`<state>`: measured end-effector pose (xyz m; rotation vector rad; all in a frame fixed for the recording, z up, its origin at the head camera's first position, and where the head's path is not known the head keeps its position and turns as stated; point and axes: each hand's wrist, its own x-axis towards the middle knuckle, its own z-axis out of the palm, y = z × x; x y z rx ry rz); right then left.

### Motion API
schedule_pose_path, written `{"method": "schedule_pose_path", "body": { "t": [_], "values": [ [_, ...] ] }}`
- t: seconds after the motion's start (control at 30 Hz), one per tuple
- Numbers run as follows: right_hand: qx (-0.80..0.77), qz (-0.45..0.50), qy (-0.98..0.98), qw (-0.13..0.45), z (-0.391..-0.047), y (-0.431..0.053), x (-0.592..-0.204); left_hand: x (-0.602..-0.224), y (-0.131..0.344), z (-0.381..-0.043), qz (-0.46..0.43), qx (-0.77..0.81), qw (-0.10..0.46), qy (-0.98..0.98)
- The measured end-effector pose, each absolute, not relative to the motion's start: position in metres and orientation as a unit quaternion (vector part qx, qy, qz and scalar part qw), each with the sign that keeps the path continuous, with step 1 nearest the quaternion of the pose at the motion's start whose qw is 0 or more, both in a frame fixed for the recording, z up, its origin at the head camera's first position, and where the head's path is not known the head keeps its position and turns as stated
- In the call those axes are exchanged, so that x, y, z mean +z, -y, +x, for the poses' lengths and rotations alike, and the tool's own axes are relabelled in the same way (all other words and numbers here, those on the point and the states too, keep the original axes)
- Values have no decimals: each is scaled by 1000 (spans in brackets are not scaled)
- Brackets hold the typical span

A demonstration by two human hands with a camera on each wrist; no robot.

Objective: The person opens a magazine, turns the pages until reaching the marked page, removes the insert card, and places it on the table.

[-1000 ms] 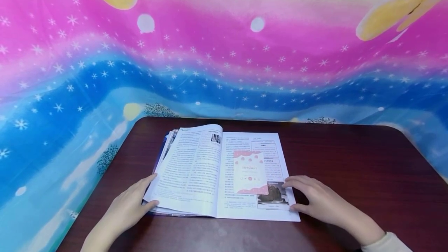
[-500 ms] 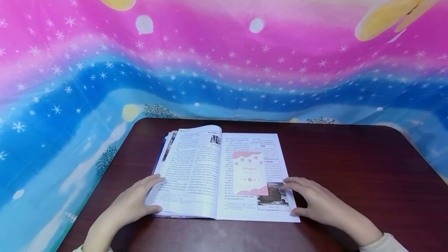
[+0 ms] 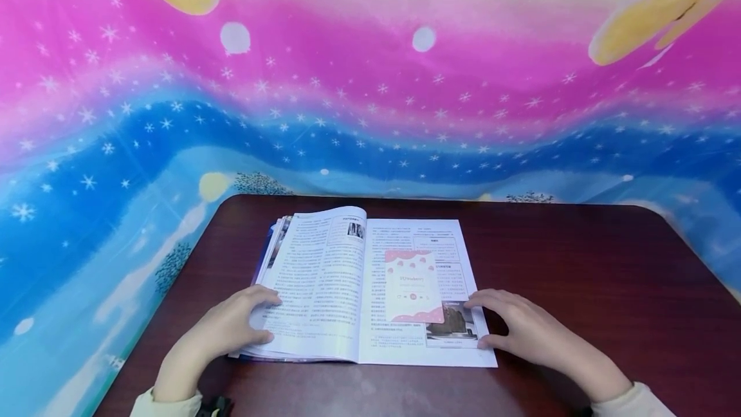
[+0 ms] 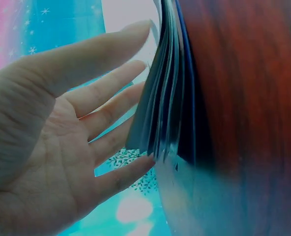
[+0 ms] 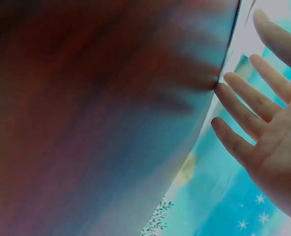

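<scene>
An open magazine (image 3: 332, 275) lies on the dark wooden table, its left side a thicker stack of pages. On its right page rests a pink and white card (image 3: 413, 287) with strawberry pictures. My left hand (image 3: 228, 320) is at the magazine's left edge, fingertips and thumb spread over the left page. In the left wrist view its fingers (image 4: 113, 118) reach along the fanned page edges, the little finger right at their corner. At the right page's outer edge is my right hand (image 3: 523, 330), fingers and thumb apart, with the fingertips by the printed photo.
The reddish-brown table (image 3: 590, 262) has rounded far corners. Behind and around it hangs a colourful cloth (image 3: 370, 108) with snowflakes. A small dark object (image 3: 215, 406) shows by the left sleeve (image 3: 168, 403) at the bottom edge.
My left hand has shifted right, from the magazine's left edge to further over the left page, and more of its sleeve shows. The right hand, card and magazine stay nearly in place.
</scene>
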<state>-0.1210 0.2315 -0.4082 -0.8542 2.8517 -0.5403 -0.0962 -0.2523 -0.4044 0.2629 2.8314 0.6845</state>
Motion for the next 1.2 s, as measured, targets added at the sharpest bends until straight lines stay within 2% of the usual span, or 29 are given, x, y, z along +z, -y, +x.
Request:
{"method": "schedule_pose_path", "body": {
  "t": [0.27,0.5,0.7,0.87,1.2],
  "values": [
    [-204,-251,-943,80,-135,-227,-401,-405,251,-96,87,213,104,-968],
    [-216,-263,-938,63,-152,-216,-396,-405,252,-94,84,215,105,-967],
    [-281,-283,-915,60,-175,-207,-398,-405,255,-95,81,218,107,-967],
    [-331,-291,-894,82,-197,-198,-402,-404,255,-95,82,218,113,-966],
    [-370,-283,-881,85,-234,-176,-411,-405,254,-94,83,218,112,-966]
  ]
}}
